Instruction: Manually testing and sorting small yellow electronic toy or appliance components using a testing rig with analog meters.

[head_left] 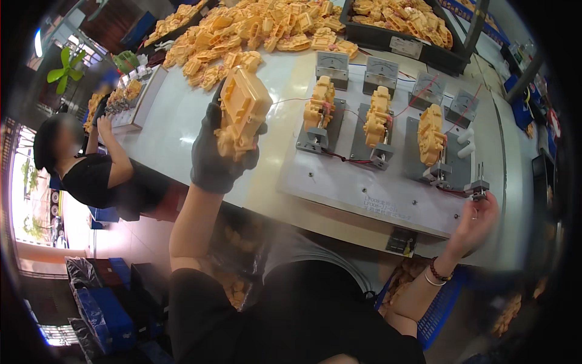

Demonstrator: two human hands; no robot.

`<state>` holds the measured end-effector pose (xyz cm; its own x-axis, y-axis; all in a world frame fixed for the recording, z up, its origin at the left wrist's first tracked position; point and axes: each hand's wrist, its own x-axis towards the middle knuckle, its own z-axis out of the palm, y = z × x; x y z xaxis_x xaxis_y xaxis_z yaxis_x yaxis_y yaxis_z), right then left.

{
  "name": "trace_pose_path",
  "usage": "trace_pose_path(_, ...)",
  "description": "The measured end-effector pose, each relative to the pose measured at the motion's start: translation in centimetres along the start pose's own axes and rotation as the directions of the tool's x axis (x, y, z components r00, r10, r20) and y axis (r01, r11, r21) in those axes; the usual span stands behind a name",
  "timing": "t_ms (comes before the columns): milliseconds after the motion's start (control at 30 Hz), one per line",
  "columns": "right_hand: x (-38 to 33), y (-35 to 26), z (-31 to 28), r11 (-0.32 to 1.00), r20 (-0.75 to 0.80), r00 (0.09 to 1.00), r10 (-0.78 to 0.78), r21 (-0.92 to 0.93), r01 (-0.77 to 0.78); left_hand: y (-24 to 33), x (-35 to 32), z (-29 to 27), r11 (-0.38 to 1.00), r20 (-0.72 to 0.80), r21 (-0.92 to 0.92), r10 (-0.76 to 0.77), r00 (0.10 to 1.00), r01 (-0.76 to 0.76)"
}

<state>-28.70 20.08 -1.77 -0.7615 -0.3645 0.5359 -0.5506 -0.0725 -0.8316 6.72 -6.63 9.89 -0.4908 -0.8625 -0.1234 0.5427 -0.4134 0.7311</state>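
Observation:
My left hand [221,164], in a dark grey glove, is closed around a yellow plastic housing [245,103] with a rectangular box-like top, raised above the table. My bare right hand [478,221] is at the front right corner of the white fixture board [364,203], its fingers curled against a small metal block [479,187] with upright pins; what they grip is hidden. Three similar housings stand on grey fixtures along the board: a left one [319,103], a middle one [377,118] and a right one [430,136]. Red and black wires run between the fixtures.
Analog meters [332,67] line the board's back edge. Behind lies a large heap of yellow housings [260,27], beside a black bin [406,45] of more. Another person [85,164] works at the left. A blue basket [439,309] stands below my right arm.

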Motion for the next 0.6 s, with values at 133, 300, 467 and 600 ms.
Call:
trace_pose_path(133, -0.6, -2.7, 1.6, 0.999, 0.028, 1.0, -0.013, 0.053, 0.012, -0.3, -0.8, 1.3, 0.96, -0.008, 0.267, 0.083, 0.997, -0.078)
trace_pose_path(300, -0.3, -2.9, 2.4, 0.992, -0.012, 1.0, -0.008, 0.124, 0.009, -1.5, -1.4, 2.5, 0.344, 0.36, 0.808, 0.353, 0.864, -0.478)
trace_pose_path(467, -0.2, -0.7, 0.3, 0.967, 0.094, 0.985, -0.144, 0.226, 0.12, -1.8, -2.1, 4.6, -0.088, 0.56, 0.818, 0.343, 0.754, -0.568)
trace_pose_path(600, -0.2, -1.5, 0.6, 0.966, 0.129, 0.986, -0.108, 0.248, 0.073, -2.2, -1.8, 5.5, -0.022, 0.562, 0.806, 0.338, 0.755, -0.591)
